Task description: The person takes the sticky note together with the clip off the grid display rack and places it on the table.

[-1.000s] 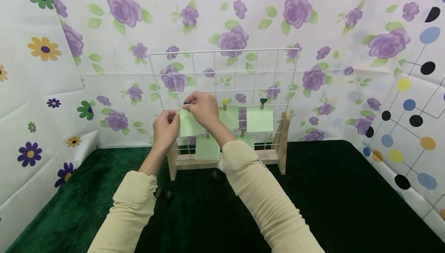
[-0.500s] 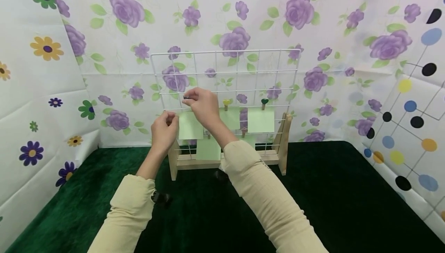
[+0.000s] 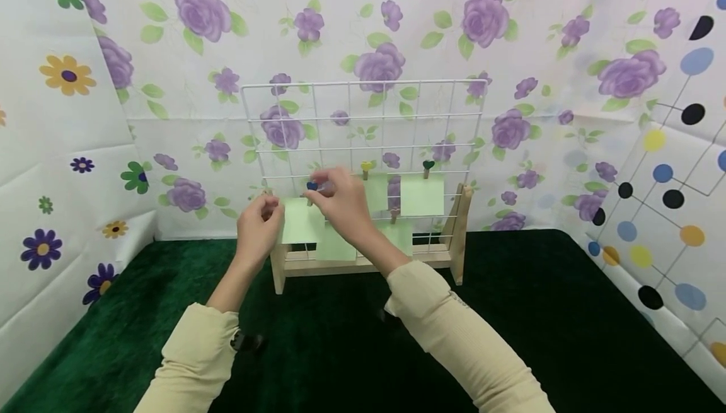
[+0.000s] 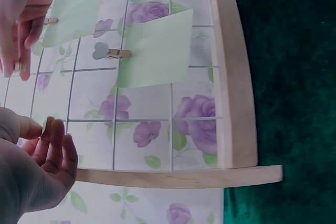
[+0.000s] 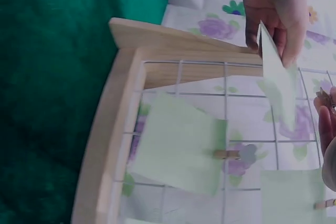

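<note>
A white wire grid (image 3: 363, 116) stands in a wooden stand (image 3: 456, 236) on green felt. My left hand (image 3: 271, 210) pinches the left edge of a loose pale green note (image 3: 300, 222) in front of the grid's lower left part. In the right wrist view this held note (image 5: 281, 82) hangs edge-on from the left hand (image 5: 273, 19). At the note's top, my right hand (image 3: 319, 187) pinches a small peg with a blue heart (image 3: 312, 186). Other green notes hang from a yellow-heart peg (image 3: 367, 167) and a dark-green-heart peg (image 3: 428, 166).
More pegged notes (image 4: 157, 51) hang on the lower rows, close to the wooden side post (image 4: 231, 77). Flowered sheets wall in the back and left; a dotted sheet (image 3: 669, 211) closes the right. Dark green felt (image 3: 539, 312) spreads in front of the stand.
Both hands came down about one grid row, bringing the loose note and the blue-heart peg lower and slightly left. The pegged notes have not moved.
</note>
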Available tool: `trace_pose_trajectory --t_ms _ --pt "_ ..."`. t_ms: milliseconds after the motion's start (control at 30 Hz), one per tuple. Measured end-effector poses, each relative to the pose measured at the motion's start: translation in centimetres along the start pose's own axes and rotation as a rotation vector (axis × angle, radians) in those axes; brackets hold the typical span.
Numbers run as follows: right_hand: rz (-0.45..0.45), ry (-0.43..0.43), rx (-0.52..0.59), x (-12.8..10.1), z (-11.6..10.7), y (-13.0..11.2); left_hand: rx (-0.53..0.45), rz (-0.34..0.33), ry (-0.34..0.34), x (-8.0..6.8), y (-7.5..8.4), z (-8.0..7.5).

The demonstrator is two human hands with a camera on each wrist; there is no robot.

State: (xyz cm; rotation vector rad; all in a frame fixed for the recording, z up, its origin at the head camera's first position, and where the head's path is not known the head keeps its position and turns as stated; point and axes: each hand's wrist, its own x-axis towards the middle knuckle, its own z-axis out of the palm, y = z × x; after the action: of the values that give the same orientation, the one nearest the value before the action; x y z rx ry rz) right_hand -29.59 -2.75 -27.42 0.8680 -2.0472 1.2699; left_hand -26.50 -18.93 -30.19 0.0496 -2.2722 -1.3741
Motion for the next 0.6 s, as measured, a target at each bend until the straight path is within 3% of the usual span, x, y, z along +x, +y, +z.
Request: trace_pose_trajectory --t_ms 200,367,600 --pt "0.051 -0.057 -0.003 -1.8 -0.9 1.2 -0.028 -0.082 -0.056 -0.9 -0.5 -0.2" --pt "0.153 -0.143 0.027 -3.3 -2.2 2.3 -0.028 -0.117 -0.078 -1.9 -1.0 -0.5" --pt "0.241 -0.267 0.039 -6.3 -4.1 4.5 -0.01 -0.164 -0.098 -3.2 -3.0 -1.1"
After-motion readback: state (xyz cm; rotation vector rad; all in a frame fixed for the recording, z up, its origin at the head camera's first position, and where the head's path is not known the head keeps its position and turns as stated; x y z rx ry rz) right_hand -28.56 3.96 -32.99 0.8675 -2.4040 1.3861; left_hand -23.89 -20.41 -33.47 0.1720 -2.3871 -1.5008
